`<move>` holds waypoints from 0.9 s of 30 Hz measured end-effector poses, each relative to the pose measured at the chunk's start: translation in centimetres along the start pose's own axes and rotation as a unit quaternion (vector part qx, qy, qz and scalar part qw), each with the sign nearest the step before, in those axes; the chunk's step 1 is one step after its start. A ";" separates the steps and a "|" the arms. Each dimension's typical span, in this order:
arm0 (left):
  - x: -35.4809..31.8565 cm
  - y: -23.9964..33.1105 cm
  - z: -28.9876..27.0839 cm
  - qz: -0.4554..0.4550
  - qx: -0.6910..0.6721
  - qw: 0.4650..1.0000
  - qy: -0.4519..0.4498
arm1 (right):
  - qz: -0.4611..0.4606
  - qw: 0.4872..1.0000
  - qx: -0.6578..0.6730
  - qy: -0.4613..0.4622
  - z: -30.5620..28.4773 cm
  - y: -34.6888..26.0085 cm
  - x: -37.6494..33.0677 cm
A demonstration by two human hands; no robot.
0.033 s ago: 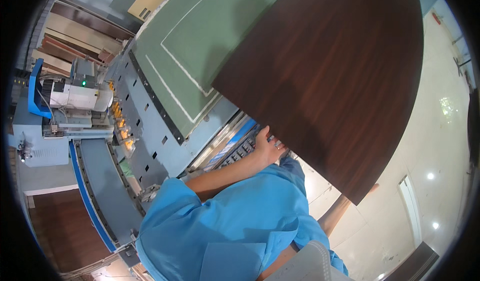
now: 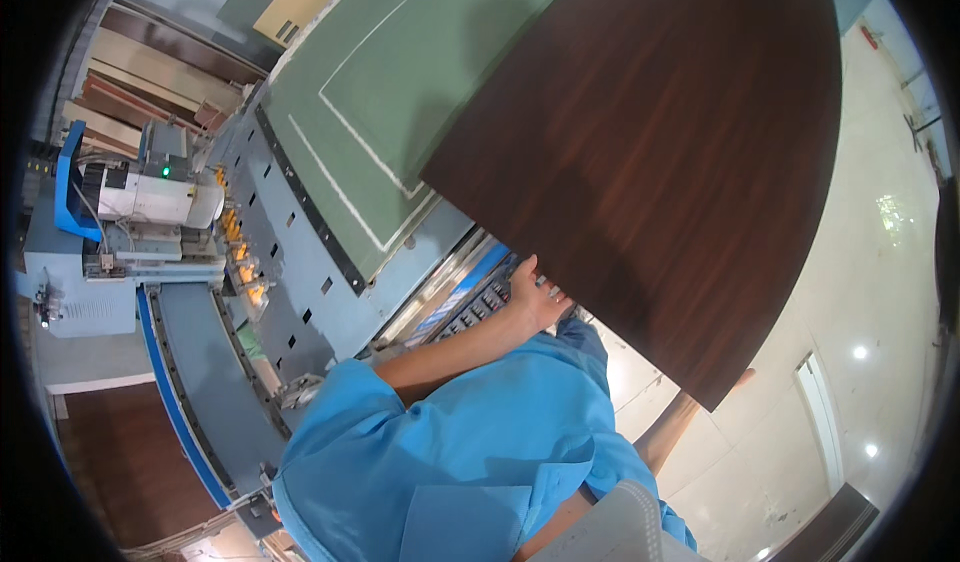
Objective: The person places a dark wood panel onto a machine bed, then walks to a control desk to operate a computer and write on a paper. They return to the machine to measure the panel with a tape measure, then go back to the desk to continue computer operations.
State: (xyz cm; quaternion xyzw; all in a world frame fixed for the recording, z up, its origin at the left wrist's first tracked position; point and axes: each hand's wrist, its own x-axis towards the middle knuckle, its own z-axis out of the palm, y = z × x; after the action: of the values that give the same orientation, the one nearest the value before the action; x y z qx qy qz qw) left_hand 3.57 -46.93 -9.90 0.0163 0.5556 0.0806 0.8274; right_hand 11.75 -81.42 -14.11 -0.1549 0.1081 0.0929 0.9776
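A large dark brown wood-grain panel (image 2: 650, 172) spans the upper right, with its near edge toward me. My left hand (image 2: 540, 297) grips that near edge at its middle, thumb raised and fingers curled under the board. At the near right corner my right hand (image 2: 743, 377) holds the panel from below. Only its wrist and a bit of finger show past the edges; the other fingers are hidden under the board. The panel's left side overlaps a green machine bed (image 2: 370, 102) marked with white grooved lines.
Left of the bed is a light blue perforated machine table (image 2: 300, 232). A white and blue machine head (image 2: 150, 192) with a green light and a row of orange tool holders (image 2: 240, 252) stands beyond. Dark panels (image 2: 130, 452) lie lower left. Pale tiled floor (image 2: 870, 292) runs along the right.
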 end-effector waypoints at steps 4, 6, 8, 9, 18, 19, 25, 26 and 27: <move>0.4 0.4 2.0 -0.037 -0.018 0.999 0.012 | 0.034 0.997 0.034 -0.061 -0.7 0.7 0.6; 0.7 1.3 2.5 -0.051 -0.015 0.998 0.032 | 0.048 0.995 0.037 -0.078 -1.1 0.7 0.7; 1.2 2.7 2.8 -0.049 0.002 0.999 0.022 | 0.066 0.993 0.028 -0.097 -1.4 0.4 0.8; 1.5 3.5 2.9 -0.044 0.006 0.998 0.035 | 0.079 0.991 0.008 -0.104 -1.5 0.1 0.9; 4.3 14.4 1.4 0.021 0.005 0.999 0.043 | 0.198 0.863 -0.464 0.011 -0.4 6.3 4.1; 4.6 15.9 1.1 0.019 0.003 0.999 0.041 | 0.212 0.841 -0.497 0.017 0.0 7.8 3.8; 6.7 27.1 -0.4 0.061 0.045 0.996 0.055 | 0.335 0.789 -0.513 0.042 3.5 18.6 3.8; 7.3 28.7 -0.5 0.073 0.048 0.994 0.062 | 0.351 0.775 -0.524 0.032 4.2 20.2 3.9; 7.8 30.4 -0.5 0.085 0.049 0.993 0.069 | 0.360 0.767 -0.529 0.047 4.8 22.0 3.9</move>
State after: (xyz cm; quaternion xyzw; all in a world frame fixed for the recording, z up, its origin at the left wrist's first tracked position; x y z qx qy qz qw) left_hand 2.49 -15.76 -13.70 0.0985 0.6109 0.1240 0.7757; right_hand 11.65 -58.68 -16.81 -0.6015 0.1357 0.4732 0.6292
